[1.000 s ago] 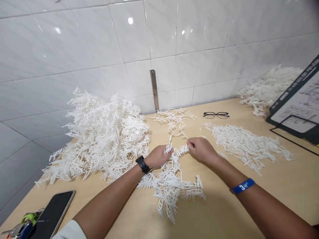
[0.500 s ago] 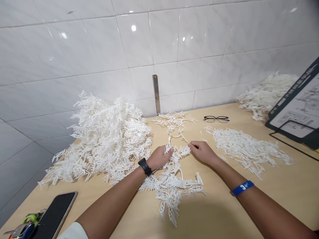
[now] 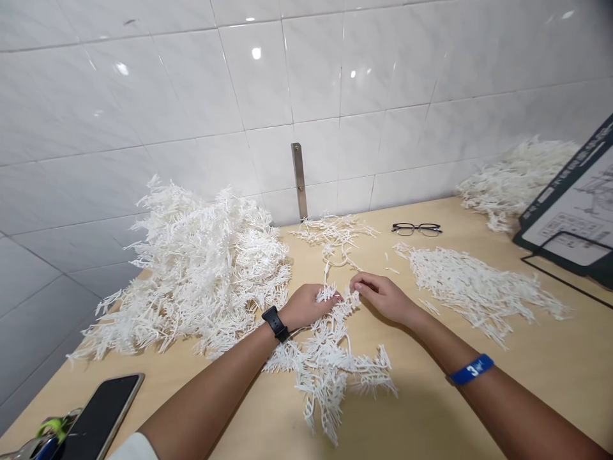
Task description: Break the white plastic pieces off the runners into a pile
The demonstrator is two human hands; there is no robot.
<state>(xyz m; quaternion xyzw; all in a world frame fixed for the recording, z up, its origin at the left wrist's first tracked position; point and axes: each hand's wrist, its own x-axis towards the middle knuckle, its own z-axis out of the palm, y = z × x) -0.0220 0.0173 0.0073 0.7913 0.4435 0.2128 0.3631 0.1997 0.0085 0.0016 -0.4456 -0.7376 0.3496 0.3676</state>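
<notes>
Near edge, left: a phone [image 3: 103, 415] lies beside keys [image 3: 53, 427].

Right of these, the near end of a white bristly bunch [image 3: 330, 364] splays over the tabletop [image 3: 421, 409]. Its long axis runs roughly near to far, straight up to the hands, with a short sprig bending off far and right.

Left hand [image 3: 309, 305] lies over the bunch's far part, grasping it between thumb and fingers; bristles poke up past the thumb. Right hand [image 3: 383, 297] sits just to the right, fingertips at the sprig's tip; I cannot tell whether they pinch it or only touch. So the sprig bridges the two: body at the left hand, tip nearer the right.

Left of the left hand, a big white heap [image 3: 205, 268]. Right of the right hand, a flatter spread of white strips [image 3: 479, 284], well apart from the bunch.

Beyond, a thin white tangle [image 3: 335, 229]; farther right, eyeglasses [image 3: 416, 229].
</notes>
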